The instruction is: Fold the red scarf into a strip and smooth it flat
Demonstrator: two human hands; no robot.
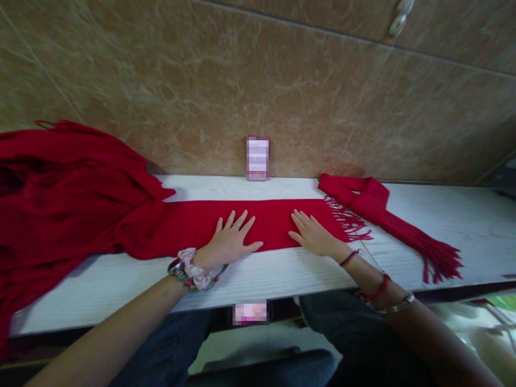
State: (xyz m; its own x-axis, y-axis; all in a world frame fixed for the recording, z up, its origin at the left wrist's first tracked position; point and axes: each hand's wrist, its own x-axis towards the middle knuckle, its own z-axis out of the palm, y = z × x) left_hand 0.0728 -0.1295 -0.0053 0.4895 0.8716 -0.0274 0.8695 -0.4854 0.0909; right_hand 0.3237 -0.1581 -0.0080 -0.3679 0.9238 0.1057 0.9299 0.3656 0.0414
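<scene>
A flat red scarf (274, 215) lies lengthwise on the white table, its fringed end to the right. My left hand (231, 242) rests on it with fingers spread, a ring on one finger. Farther right, my right hand (312, 234) lies flat on the same cloth, fingers stretched out. Neither hand grips anything. Beyond the fringe is a second red scarf (373, 199), folded over itself, its tassels pointing toward the front right. A large heap of red cloth (72, 193) covers the left part of the table and hangs over the front edge.
The white table (258, 279) runs along a brown marbled wall (201, 97). A phone-like object (257, 158), blurred out, leans upright against the wall. Another blurred item (250, 312) shows below the front edge, between the legs.
</scene>
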